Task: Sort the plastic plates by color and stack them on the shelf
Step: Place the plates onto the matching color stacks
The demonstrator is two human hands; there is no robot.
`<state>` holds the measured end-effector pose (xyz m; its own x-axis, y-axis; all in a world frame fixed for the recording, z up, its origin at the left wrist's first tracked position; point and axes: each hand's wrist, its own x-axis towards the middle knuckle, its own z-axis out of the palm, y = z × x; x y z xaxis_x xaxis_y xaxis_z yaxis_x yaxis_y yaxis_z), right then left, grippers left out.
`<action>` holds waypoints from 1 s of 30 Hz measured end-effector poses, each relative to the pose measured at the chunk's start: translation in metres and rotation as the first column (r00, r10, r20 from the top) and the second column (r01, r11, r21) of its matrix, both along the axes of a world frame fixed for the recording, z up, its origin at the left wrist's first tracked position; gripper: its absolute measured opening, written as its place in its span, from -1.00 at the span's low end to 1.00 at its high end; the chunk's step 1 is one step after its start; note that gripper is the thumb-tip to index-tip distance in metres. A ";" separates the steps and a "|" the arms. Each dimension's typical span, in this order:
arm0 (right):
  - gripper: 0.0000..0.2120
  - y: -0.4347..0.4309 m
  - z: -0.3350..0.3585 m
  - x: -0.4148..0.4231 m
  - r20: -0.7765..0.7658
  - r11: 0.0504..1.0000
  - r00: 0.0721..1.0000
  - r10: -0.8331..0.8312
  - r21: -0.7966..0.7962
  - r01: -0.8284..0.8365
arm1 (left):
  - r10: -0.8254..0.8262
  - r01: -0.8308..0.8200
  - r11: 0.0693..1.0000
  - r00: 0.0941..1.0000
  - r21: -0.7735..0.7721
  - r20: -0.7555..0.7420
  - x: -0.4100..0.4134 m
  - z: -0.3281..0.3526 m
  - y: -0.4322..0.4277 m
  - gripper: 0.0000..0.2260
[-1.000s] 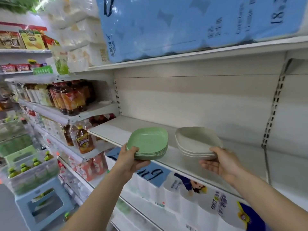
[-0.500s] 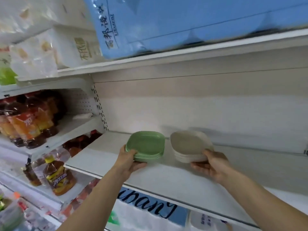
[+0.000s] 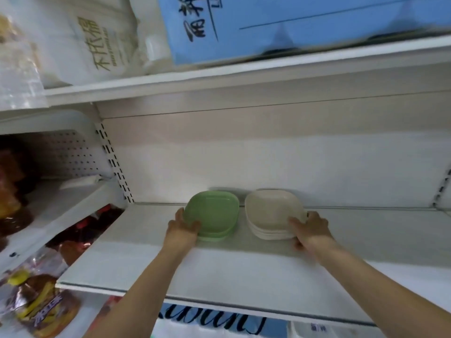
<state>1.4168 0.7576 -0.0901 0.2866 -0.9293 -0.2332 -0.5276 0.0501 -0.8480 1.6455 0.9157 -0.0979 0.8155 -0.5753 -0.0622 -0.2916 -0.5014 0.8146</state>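
A stack of green plates (image 3: 214, 212) sits on the white shelf (image 3: 219, 269), toward its back. My left hand (image 3: 181, 229) grips the stack's near left edge, thumb over the rim. Just to the right, a small gap apart, stands a stack of cream plates (image 3: 271, 211). My right hand (image 3: 308, 229) holds its near right corner, thumb lying on the top plate. Both stacks rest flat on the shelf board.
The shelf's back wall (image 3: 268, 162) is close behind the plates. Above hangs another shelf with a blue pack (image 3: 292, 20) and white packs (image 3: 92, 40). Bottled drinks (image 3: 36, 303) fill the lower left bay. A slotted upright (image 3: 114, 164) bounds the shelf at left.
Both hands carried the two stacks from the shelf's front edge toward the back and set them down side by side. The camera moved closer and tilted up.
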 end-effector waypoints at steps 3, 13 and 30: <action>-0.41 -0.002 -0.007 -0.015 -0.252 0.913 0.959 0.129 -0.348 -0.214 | -0.092 0.044 0.990 0.925 0.137 0.369 0.001 -0.010 0.010 -0.40; -0.82 0.005 -0.026 -0.006 -0.364 0.742 0.899 0.244 -0.527 -0.414 | -0.271 0.248 0.963 0.882 0.109 0.386 0.001 -0.025 0.008 -0.28; -0.53 0.028 -0.008 -0.022 -0.520 0.624 0.847 0.110 -0.627 -0.466 | -0.281 0.248 0.956 0.640 0.154 0.715 -0.033 0.004 -0.013 -0.27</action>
<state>1.3946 0.7853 -0.0976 0.6164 -0.7289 0.2981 -0.6871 -0.6827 -0.2485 1.6126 0.9031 -0.0942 0.4244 -0.7845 0.4521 -0.9034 -0.3333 0.2698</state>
